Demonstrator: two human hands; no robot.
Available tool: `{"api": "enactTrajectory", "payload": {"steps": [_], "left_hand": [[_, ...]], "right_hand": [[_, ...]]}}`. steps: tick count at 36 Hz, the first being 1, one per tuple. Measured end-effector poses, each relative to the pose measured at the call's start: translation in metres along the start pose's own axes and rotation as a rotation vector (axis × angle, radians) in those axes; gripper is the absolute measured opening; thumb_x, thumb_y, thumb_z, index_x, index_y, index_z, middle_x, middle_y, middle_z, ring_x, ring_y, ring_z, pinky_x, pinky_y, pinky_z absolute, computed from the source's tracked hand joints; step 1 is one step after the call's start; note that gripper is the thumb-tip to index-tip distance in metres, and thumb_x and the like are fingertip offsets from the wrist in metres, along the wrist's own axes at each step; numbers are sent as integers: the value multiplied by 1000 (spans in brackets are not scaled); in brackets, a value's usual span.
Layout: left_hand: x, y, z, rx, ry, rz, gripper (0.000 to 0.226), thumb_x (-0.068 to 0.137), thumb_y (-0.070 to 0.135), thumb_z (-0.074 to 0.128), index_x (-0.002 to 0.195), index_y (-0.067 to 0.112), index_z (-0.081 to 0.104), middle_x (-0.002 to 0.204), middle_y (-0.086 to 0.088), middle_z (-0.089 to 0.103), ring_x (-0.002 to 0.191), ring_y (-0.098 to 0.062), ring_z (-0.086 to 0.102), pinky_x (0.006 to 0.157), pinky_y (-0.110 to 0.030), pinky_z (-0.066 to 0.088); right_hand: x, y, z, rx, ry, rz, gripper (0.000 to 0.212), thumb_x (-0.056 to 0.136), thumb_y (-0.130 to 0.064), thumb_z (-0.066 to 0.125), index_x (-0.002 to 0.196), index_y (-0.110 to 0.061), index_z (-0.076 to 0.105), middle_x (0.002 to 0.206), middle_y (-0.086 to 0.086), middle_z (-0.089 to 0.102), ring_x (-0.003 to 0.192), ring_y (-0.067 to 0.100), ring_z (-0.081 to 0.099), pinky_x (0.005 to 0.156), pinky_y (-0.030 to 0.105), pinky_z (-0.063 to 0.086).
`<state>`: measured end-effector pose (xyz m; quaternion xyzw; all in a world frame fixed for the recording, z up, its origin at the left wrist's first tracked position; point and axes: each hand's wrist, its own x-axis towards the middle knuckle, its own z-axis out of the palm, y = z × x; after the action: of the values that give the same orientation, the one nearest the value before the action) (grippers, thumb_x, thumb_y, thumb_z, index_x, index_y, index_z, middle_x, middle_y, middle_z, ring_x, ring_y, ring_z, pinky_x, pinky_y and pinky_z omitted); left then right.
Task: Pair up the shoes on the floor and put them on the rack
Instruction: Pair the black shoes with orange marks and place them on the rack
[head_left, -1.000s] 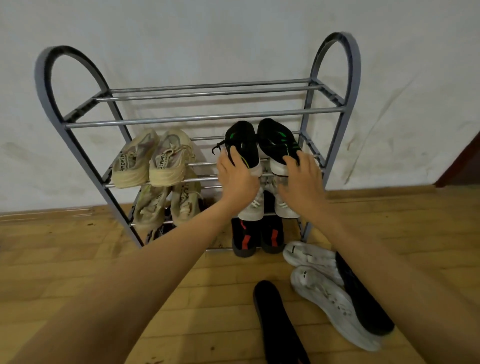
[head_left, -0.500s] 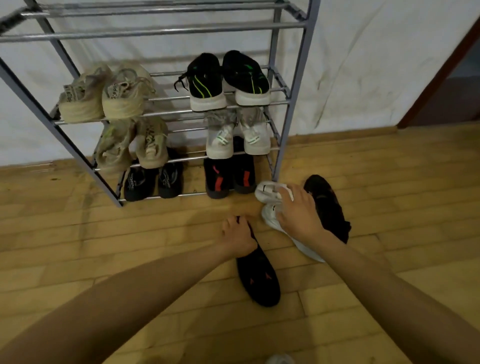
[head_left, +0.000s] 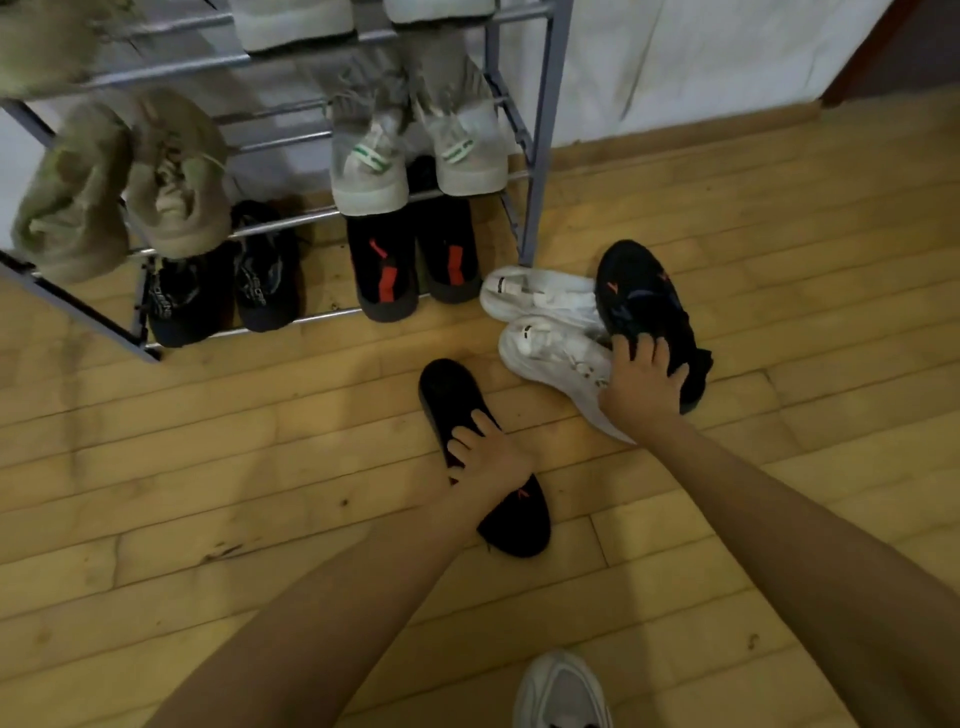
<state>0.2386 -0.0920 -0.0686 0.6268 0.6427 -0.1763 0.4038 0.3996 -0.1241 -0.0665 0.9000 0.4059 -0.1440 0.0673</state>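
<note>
Each hand is on one black shoe, so no reach is needed. What matters is how the two shoes lie relative to each other.

The left hand (head_left: 488, 452) lies across the waist of the near black shoe (head_left: 511, 512), fingers spread and curled over its far edge. That shoe runs diagonally under the palm on the floor (head_left: 260, 467): one end pokes out beyond the fingertips and to the left, the other trails back toward the wrist and to the right.

The right hand (head_left: 641, 387) has its fingertips hooked on the near end of the far black shoe (head_left: 641, 301), which stretches away from the fingers toward the foot of the rack (head_left: 540, 156).

The two white shoes (head_left: 545, 322) sit just left of the right hand, the nearer one partly under its palm and touching the far black shoe.

The black shoes lie well apart and are not parallel. I judge that pairing them means lifting the right-hand one clear of the white pair and turning the left-hand one to match. The visible rack tiers are occupied; any free tier is out of view above.
</note>
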Motion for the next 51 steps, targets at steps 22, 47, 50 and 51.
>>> {"api": "enactTrajectory", "payload": {"steps": [22,47,50,51], "left_hand": [[26,-27,24,52,191,172,92,83,30,69,148,18,5,149,-22,6,137,-37,16,111,-47,26],[10,-17,-30,-712,-203,205,25,88,18,64,109,6,65,103,-15,70,91,-27,68,74,-40,59],[9,-19,-26,-650,-103,257,23,90,15,58,111,6,63,106,-17,68,96,-32,66,84,-48,57],[8,-21,-25,-646,-66,272,26,89,14,58,114,7,61,107,-16,67,98,-31,65,86,-48,56]], "right_hand": [[21,16,6,315,291,142,32,93,-4,42,124,-5,48,127,17,47,116,35,46,91,48,39],[-103,-51,41,686,205,-570,10,85,2,61,82,4,52,81,17,54,66,27,50,59,42,44],[-103,-51,47,653,163,-562,13,87,-6,62,91,4,54,91,16,57,77,29,55,67,37,45],[-102,-51,49,630,158,-570,14,88,-9,62,94,2,56,94,15,58,82,28,56,70,32,44]]}}
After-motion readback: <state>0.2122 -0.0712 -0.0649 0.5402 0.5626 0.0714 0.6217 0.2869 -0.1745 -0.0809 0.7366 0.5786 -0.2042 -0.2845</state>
